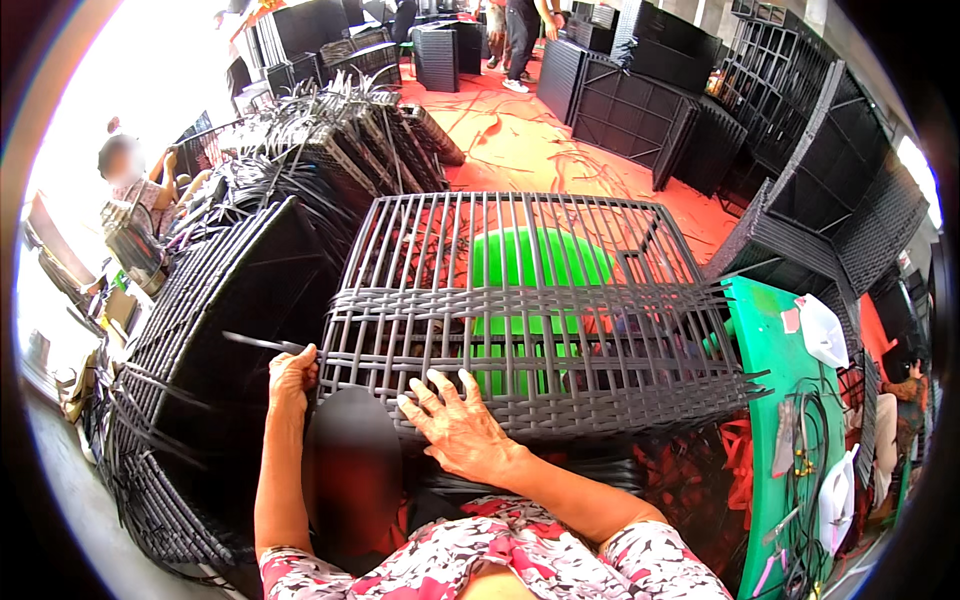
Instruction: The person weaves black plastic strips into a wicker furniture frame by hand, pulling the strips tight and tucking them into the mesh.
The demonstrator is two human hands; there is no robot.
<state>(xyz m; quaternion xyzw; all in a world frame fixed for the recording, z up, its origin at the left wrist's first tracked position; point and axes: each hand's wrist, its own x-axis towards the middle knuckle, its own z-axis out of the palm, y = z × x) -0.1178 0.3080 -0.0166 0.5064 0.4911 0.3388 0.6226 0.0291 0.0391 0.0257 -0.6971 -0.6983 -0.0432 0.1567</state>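
At the far left, a seated co-worker [140, 190] is seen beside a stack of dark woven panels [215, 310], on whose far part a shaggy heap of loose strip ends [300, 125] is piled. By the left edge of the slatted woven frame [500, 305], a dark strip [262, 342] is gripped between the closed fingers and thumb of the left hand [292, 378], its loose end pointing out to the left. The frame itself is set across the middle, in front of the body; its near edge is tightly woven, a second woven band is run across its slats, and its far part is left as bare slats. The near woven part is touched by the right hand [452, 425], its fingers open, spread and laid flat rather than closed. Through the slats, a bright green tub-like object [545, 255] is seen, and beyond them a red floor [530, 135] littered with strips. Just right of the frame, a green table [765, 345] is placed; a white tray [822, 330] is set at its far right corner, another white container [838, 500] by its right edge, and a looped black cord [808, 460] between its left and right edges. Behind, dark woven furniture pieces [830, 200] are stacked.
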